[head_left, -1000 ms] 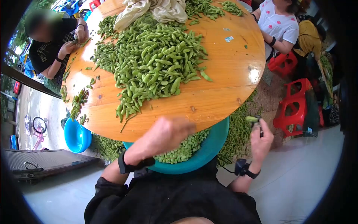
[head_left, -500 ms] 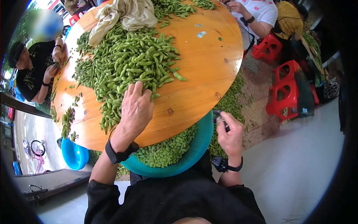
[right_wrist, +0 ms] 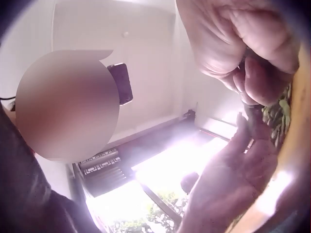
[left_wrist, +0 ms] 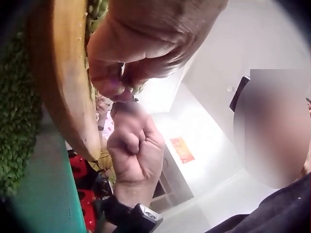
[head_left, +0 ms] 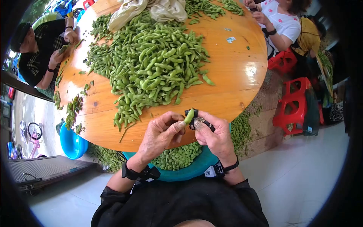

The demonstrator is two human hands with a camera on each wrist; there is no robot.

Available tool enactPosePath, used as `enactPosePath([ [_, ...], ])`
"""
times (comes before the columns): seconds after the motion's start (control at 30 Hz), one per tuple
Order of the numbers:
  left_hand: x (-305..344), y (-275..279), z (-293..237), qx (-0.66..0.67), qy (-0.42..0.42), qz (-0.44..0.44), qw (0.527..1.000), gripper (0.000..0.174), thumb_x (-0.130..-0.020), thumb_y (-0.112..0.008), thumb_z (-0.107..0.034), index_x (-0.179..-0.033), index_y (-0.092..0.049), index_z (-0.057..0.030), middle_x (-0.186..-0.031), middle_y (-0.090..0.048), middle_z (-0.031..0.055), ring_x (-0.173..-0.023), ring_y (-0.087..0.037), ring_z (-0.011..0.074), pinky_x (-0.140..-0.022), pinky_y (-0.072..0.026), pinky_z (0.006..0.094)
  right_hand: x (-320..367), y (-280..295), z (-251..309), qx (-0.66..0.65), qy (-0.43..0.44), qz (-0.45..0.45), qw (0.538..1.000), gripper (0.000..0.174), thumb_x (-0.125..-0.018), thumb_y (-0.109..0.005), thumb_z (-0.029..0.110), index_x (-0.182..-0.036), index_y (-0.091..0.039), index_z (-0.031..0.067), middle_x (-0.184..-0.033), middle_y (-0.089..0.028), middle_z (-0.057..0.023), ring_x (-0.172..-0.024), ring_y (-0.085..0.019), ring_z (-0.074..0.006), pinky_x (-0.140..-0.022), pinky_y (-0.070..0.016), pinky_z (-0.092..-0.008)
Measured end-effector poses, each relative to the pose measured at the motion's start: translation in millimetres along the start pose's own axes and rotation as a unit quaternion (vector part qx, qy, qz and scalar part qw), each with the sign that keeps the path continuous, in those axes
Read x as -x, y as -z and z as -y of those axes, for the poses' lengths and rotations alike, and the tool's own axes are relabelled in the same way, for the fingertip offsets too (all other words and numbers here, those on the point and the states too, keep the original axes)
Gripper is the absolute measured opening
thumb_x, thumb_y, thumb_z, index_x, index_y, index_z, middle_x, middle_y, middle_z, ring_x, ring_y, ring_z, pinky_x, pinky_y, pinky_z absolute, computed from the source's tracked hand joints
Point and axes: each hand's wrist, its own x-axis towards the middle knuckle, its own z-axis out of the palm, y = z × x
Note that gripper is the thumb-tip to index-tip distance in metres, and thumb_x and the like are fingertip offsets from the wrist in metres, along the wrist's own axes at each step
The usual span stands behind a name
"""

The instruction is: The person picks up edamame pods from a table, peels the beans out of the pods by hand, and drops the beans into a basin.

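In the head view, my left hand (head_left: 159, 136) pinches a green edamame pod (head_left: 189, 116) between thumb and fingers, just past the table's near edge. Facing it, my right hand (head_left: 216, 136) grips a small black hand tool (head_left: 204, 122), whose dark end overlaps the pod. The tool's exact kind is hard to tell. Beneath both hands, a teal basin (head_left: 196, 171) holds shelled green beans (head_left: 177, 156). A big heap of edamame pods (head_left: 151, 64) lies on the round wooden table (head_left: 227, 83). In the left wrist view, the hands meet fingertip to fingertip.
A cream cloth (head_left: 166, 9) covers the heap's far end. Two people sit at the table, left (head_left: 38, 56) and right (head_left: 281, 24). A blue basin (head_left: 73, 142) stands on the floor at left; red stools (head_left: 293, 109) stand at right. Pods (head_left: 240, 130) litter the floor beside the table.
My left hand reached to the pod heap, then came back with a pod. My right hand moved in from the right with the black tool; both hands now meet over the basin.
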Motion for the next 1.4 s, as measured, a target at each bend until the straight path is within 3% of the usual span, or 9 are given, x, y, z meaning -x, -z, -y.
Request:
enactPosePath([
  [0.2,1,1,8,-0.011,-0.033,-0.077,0.996,0.010,-0.095,-0.063,-0.008,-0.095,-0.060,0.0006,-0.071,-0.061,0.0001,-0.057,-0.054,0.0052,-0.050,-0.0416,0.0204,-7,-1,-2,-0.081,-0.048,0.048,0.994,0.030,-0.098,-0.054,0.005,-0.126,-0.056,-0.0061,-0.076,-0.050,0.0032,-0.055,-0.042,-0.0017,-0.047,-0.0352,-0.0194],
  [0.5,0,2,14,-0.287,-0.216,-0.091,0.929,0.007,-0.093,-0.064,-0.003,-0.095,-0.059,0.0001,-0.072,-0.064,0.0044,-0.057,-0.055,0.0066,-0.050,-0.0436,0.0213,-7,0,-6,-0.019,-0.002,0.041,0.999,0.028,-0.098,-0.055,0.005,-0.123,-0.057,-0.0071,-0.076,-0.047,0.0015,-0.056,-0.041,-0.0025,-0.047,-0.0336,-0.0197],
  [0.57,4,3,11,0.070,-0.018,-0.037,0.997,0.010,-0.093,-0.066,-0.008,-0.096,-0.057,-0.0049,-0.071,-0.064,0.0057,-0.056,-0.058,0.0134,-0.049,-0.0418,0.0246,-7,5,-8,-0.058,-0.013,0.071,0.996,0.026,-0.098,-0.055,0.004,-0.122,-0.059,-0.0055,-0.075,-0.046,0.0020,-0.055,-0.041,-0.0034,-0.047,-0.0326,-0.0201],
  [0.67,2,6,21,0.288,0.040,0.063,0.955,0.013,-0.094,-0.065,-0.012,-0.096,-0.053,-0.0070,-0.072,-0.064,0.0072,-0.053,-0.054,0.0142,-0.047,-0.0389,0.0247,-8,13,-19,-0.254,-0.086,0.116,0.956,0.024,-0.098,-0.055,0.003,-0.119,-0.060,-0.0039,-0.074,-0.046,0.0022,-0.054,-0.040,-0.0040,-0.047,-0.0310,-0.0202],
  [0.83,1,0,25,0.355,0.062,0.111,0.926,0.014,-0.095,-0.063,-0.013,-0.095,-0.050,-0.0077,-0.075,-0.064,0.0078,-0.054,-0.055,0.0137,-0.048,-0.0407,0.0249,-2,17,-18,-0.239,-0.083,0.104,0.962,0.021,-0.097,-0.055,0.002,-0.116,-0.062,-0.0026,-0.074,-0.047,0.0024,-0.055,-0.041,-0.0047,-0.048,-0.0317,-0.0209],
  [0.93,3,-9,4,0.200,0.072,0.050,0.976,0.017,-0.096,-0.063,-0.016,-0.100,-0.050,-0.0054,-0.079,-0.064,0.0085,-0.060,-0.060,0.0151,-0.052,-0.0471,0.0272,3,10,-13,-0.022,0.016,0.046,0.999,0.019,-0.092,-0.058,0.001,-0.110,-0.063,-0.0046,-0.076,-0.052,-0.0018,-0.059,-0.049,-0.0100,-0.051,-0.0388,-0.0250],
  [1.07,2,-15,6,-0.116,-0.049,-0.007,0.992,0.027,-0.094,-0.066,-0.016,-0.110,-0.052,0.0004,-0.083,-0.067,0.0141,-0.070,-0.068,0.0217,-0.061,-0.0536,0.0327,8,-1,-14,0.323,0.239,-0.016,0.915,0.021,-0.083,-0.061,-0.002,-0.103,-0.063,-0.0076,-0.082,-0.058,-0.0140,-0.069,-0.061,-0.0261,-0.062,-0.0478,-0.0335],
  [1.13,4,-20,-6,-0.363,-0.140,-0.035,0.920,0.021,-0.092,-0.065,-0.009,-0.108,-0.057,0.0010,-0.079,-0.068,0.0187,-0.069,-0.069,0.0307,-0.060,-0.0519,0.0351,10,0,-11,0.327,0.230,-0.030,0.916,0.022,-0.081,-0.061,-0.003,-0.102,-0.063,-0.0072,-0.085,-0.059,-0.0181,-0.072,-0.061,-0.0326,-0.063,-0.0474,-0.0363],
  [1.4,8,-16,-9,-0.395,-0.147,-0.033,0.906,0.027,-0.093,-0.058,-0.003,-0.120,-0.060,0.0010,-0.080,-0.065,0.0246,-0.073,-0.066,0.0382,-0.065,-0.0506,0.0393,8,-7,-23,0.330,0.244,-0.077,0.909,0.022,-0.080,-0.062,-0.006,-0.101,-0.063,-0.0090,-0.086,-0.060,-0.0166,-0.072,-0.062,-0.0289,-0.063,-0.0483,-0.0338],
])
